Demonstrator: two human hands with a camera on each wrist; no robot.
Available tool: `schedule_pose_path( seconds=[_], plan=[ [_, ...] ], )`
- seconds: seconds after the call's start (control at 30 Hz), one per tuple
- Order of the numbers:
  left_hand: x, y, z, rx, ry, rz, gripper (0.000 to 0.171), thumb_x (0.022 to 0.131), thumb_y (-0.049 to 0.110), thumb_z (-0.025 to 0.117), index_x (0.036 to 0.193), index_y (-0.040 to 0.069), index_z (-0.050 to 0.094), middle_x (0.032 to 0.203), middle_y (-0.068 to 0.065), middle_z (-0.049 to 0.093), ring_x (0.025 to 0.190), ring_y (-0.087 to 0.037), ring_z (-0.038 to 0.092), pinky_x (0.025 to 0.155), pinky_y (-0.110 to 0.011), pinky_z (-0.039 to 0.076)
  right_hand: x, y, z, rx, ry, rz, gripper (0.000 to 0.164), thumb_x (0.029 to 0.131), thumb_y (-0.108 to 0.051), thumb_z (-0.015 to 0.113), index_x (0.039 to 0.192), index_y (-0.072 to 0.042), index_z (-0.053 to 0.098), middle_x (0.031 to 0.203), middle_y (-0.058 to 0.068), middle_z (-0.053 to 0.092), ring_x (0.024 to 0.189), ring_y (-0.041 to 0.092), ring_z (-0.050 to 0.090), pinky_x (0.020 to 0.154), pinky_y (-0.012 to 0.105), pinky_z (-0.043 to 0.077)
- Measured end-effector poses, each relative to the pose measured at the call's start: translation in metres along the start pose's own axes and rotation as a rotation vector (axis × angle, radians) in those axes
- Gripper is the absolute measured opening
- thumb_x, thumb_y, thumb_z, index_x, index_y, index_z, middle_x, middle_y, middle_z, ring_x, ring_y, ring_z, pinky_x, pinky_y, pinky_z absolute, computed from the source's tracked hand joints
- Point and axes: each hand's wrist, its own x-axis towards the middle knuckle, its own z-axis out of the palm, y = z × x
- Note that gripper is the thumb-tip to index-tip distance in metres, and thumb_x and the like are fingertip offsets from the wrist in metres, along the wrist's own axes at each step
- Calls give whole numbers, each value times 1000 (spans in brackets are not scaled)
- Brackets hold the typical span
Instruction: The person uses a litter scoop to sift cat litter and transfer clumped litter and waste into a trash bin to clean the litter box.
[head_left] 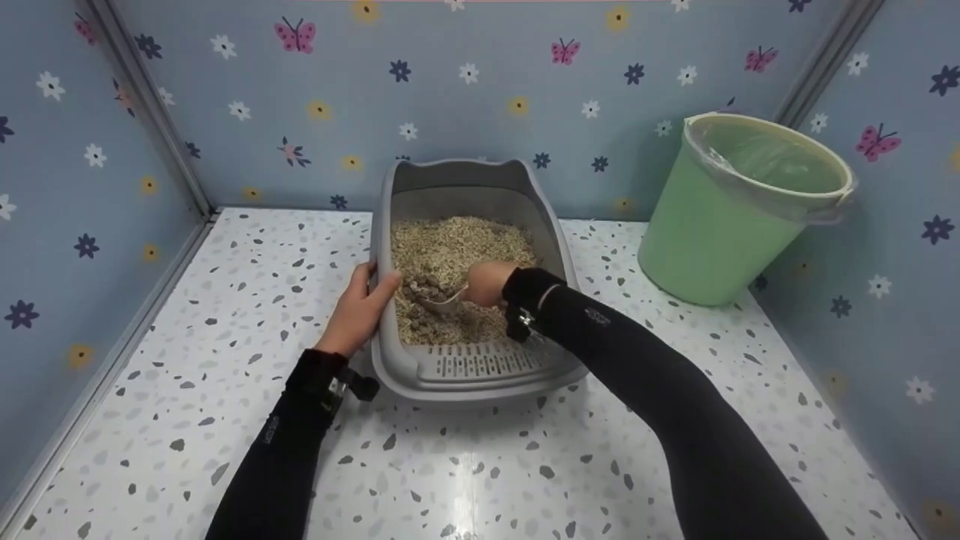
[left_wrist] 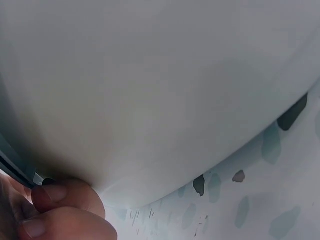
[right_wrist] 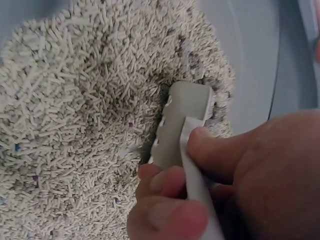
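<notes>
Head view: the scoop point(right_wrist: 187, 107) sits inside the litter box point(head_left: 465, 391), left of its centre, with its blade in the litter point(head_left: 465, 236); its long axis runs roughly crosswise, blade pointing toward the litter box's left wall, handle toward the right. The right hand point(head_left: 486, 283), above the litter box's interior, pinches the handle between thumb and curled fingers. The left hand point(head_left: 358, 311) grips the litter box's left rim, thumb on top, fingers outside.

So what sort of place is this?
Likely an indoor pet-litter corner, perhaps a staged booth: there's a grey pellet-filled litter tray, a lined green bin and flower-patterned wall panels on three sides.
</notes>
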Motion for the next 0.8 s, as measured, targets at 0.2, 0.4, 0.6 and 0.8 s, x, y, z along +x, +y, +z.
schedule_pose_path(
  seconds=[0.2,0.4,0.6,0.8],
  plan=[
    [0,2,-1,-3,15,-8,87,113,64,55,176,13,26,164,-25,45,140,-40,52,119,-54,41,6,-7,1,-15,39,-62,49,119,-35,57,74,-16,50,79,1,50,75,22,51,77,36,47],
    [1,3,1,34,36,-13,86,112,65,56,176,15,29,161,-25,48,137,-41,54,118,-56,43,22,-7,6,25,34,-75,50,119,-30,56,72,-16,47,73,0,47,69,19,47,78,37,47],
    [3,3,3,40,40,-22,89,110,69,57,175,15,30,167,-24,44,143,-41,52,120,-58,43,44,-4,16,89,3,-53,61,122,-27,49,63,-15,46,58,-3,39,52,15,38,66,33,40],
    [3,0,0,9,13,-30,89,112,66,56,177,16,24,171,-23,39,145,-41,50,120,-58,41,53,-1,24,105,51,-69,58,122,-26,49,65,-16,47,64,0,43,60,19,43,71,33,42]
  ],
)
